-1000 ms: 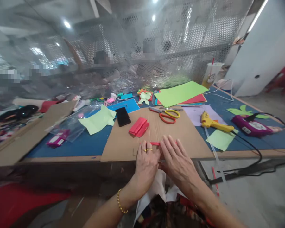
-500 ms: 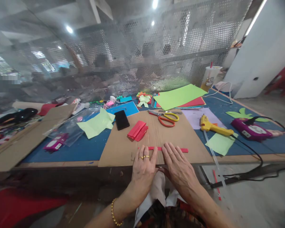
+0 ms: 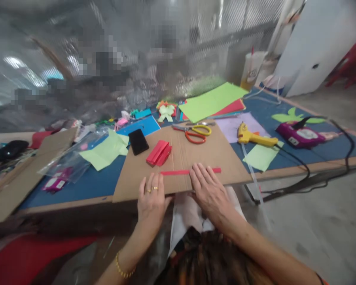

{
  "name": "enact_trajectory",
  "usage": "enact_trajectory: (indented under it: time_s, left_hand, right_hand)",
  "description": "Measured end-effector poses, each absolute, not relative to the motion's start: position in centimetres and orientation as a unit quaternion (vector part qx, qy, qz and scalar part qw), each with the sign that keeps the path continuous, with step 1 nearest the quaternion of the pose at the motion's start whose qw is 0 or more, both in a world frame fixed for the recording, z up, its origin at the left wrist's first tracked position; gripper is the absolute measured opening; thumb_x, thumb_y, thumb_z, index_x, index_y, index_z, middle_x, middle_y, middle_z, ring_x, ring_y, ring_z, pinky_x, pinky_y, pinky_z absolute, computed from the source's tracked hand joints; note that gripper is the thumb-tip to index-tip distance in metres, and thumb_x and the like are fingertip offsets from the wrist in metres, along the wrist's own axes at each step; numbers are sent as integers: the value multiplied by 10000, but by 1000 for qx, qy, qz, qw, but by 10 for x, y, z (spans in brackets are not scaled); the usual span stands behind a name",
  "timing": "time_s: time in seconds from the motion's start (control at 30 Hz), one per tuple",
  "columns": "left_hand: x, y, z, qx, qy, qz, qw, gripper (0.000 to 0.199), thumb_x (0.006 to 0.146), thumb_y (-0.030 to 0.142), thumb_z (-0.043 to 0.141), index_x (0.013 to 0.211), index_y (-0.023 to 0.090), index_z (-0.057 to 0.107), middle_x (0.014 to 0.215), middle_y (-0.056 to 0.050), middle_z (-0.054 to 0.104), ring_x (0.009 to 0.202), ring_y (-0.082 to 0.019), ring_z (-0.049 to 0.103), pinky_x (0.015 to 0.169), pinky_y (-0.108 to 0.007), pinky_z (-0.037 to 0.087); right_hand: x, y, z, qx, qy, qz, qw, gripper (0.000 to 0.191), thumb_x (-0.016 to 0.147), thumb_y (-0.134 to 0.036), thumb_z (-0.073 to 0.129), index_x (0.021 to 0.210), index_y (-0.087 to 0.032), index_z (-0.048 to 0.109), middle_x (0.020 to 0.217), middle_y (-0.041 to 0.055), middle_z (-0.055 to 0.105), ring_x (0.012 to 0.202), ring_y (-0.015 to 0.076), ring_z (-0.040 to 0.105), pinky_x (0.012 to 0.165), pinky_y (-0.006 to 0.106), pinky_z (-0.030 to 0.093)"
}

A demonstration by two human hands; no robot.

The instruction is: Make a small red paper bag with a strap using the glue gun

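A narrow red paper strip (image 3: 176, 172) lies across the brown cardboard sheet (image 3: 136, 183) near its front edge. My right hand (image 3: 209, 190) rests flat on the strip's right part, fingers stretched out and covering some of it. At the strip's left end is my left hand (image 3: 151, 202), with rings on a finger and fingertips laid on the cardboard. Beyond the strip sit folded red paper pieces (image 3: 159, 153). Scissors (image 3: 195, 133) with red and yellow handles lie farther back, and a black phone (image 3: 138, 141) is to the left.
At right, a yellow hot glue gun (image 3: 256, 138) with a cable lies by a purple box-shaped device (image 3: 301, 133). Green paper sheets (image 3: 215, 101) are stacked at the back, near a drink cup (image 3: 252, 71). Pale green paper (image 3: 105, 150) and a plastic bag (image 3: 68, 158) are at left.
My left hand has slid left to the strip's end, leaving the strip's middle visible. My right hand stays on the strip. The camera view has shifted and tilted.
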State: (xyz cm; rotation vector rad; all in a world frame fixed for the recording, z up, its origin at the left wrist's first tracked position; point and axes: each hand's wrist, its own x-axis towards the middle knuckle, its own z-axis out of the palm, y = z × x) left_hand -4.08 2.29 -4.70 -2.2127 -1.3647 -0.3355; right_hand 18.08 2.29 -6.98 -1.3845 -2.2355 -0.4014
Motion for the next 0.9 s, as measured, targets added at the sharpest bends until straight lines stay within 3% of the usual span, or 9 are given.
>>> enact_trajectory:
  time_s: [0.13, 0.23, 0.33, 0.47, 0.57, 0.7, 0.8, 0.9]
  left_hand:
    - [-16, 25, -29, -828, -506, -123, 209, 705, 992, 327, 735, 1541, -47, 499, 1620, -385, 517, 1607, -483, 435, 1314, -693, 367]
    - [10, 36, -29, -894, -420, -76, 137, 745, 1028, 312, 659, 1657, 23, 384, 1738, -293, 415, 1679, -415, 314, 1373, -654, 281]
    - [24, 42, -37, -910, -399, -67, 92, 725, 1056, 297, 582, 1659, -35, 355, 1733, -314, 405, 1670, -385, 342, 1383, -585, 299]
    - [19, 38, -44, -892, -429, -95, 106, 696, 1058, 299, 610, 1624, -54, 410, 1701, -337, 442, 1642, -406, 396, 1372, -603, 313]
    - [11, 33, -42, -883, -446, -98, 109, 733, 1024, 341, 702, 1626, 7, 452, 1700, -341, 439, 1629, -444, 406, 1351, -642, 332]
    - [7, 27, -39, -857, -496, -100, 99, 791, 967, 368, 794, 1655, 146, 472, 1730, -331, 391, 1634, -486, 376, 1316, -739, 311]
    - [9, 25, -40, -851, -506, -105, 97, 804, 955, 370, 812, 1659, 180, 474, 1730, -310, 410, 1632, -467, 394, 1319, -731, 314]
    - [11, 26, -41, -849, -505, -116, 103, 794, 956, 403, 811, 1650, 190, 490, 1722, -300, 432, 1623, -467, 410, 1311, -725, 336]
  right_hand:
    - [183, 21, -62, -521, -820, -82, 222, 544, 1051, -102, 494, 1568, 62, 544, 1638, 326, 527, 1571, 419, 516, 1289, 646, 451]
    - [186, 22, -63, -524, -822, -58, 216, 553, 1062, -105, 456, 1587, 60, 522, 1660, 318, 502, 1591, 407, 491, 1305, 637, 433]
    - [186, 21, -61, -526, -822, -45, 214, 577, 1060, -78, 397, 1618, 33, 494, 1680, 294, 489, 1614, 379, 465, 1313, 627, 427]
    - [186, 21, -56, -527, -822, -51, 211, 557, 1073, -84, 373, 1599, 25, 520, 1681, 285, 496, 1621, 358, 459, 1328, 601, 412]
    - [193, 18, -57, -529, -820, -69, 207, 536, 1087, -104, 392, 1591, 21, 523, 1679, 279, 507, 1620, 351, 462, 1331, 576, 407]
    - [220, 6, -61, -580, -783, -111, 196, 533, 1076, -132, 480, 1583, 31, 509, 1656, 318, 519, 1591, 405, 492, 1309, 634, 403]
    - [238, -5, -56, -617, -755, -126, 182, 582, 1077, -227, 551, 1588, 43, 483, 1628, 379, 516, 1581, 452, 493, 1292, 661, 404]
    - [236, -5, -40, -623, -748, -129, 188, 719, 1073, -371, 604, 1619, 59, 422, 1659, 417, 445, 1628, 483, 402, 1297, 712, 357]
